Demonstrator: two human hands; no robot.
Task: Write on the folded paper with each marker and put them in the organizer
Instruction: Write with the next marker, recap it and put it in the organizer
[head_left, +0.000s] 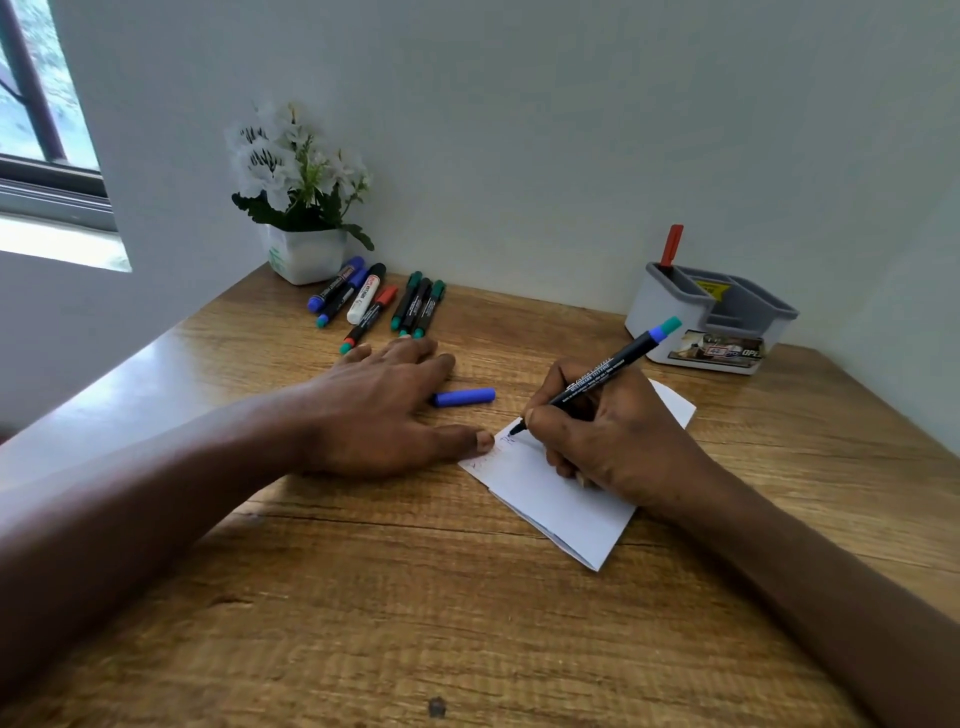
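Note:
My right hand (608, 441) grips an uncapped black marker (597, 376) with a blue and teal end, its tip touching the top left of the folded white paper (556, 499). Faint red and blue marks show there. My left hand (384, 410) lies flat on the table, its thumb pressing the paper's left corner. The marker's blue cap (464, 397) lies loose between my hands. Several capped markers (374, 301) lie in a row at the back. The grey and white organizer (711, 322) stands at the back right with one red marker (671, 245) upright in it.
A white pot of white flowers (301, 208) stands in the back left corner by the wall. A window (41, 130) is at the far left. The wooden table (415, 597) runs up to the wall behind.

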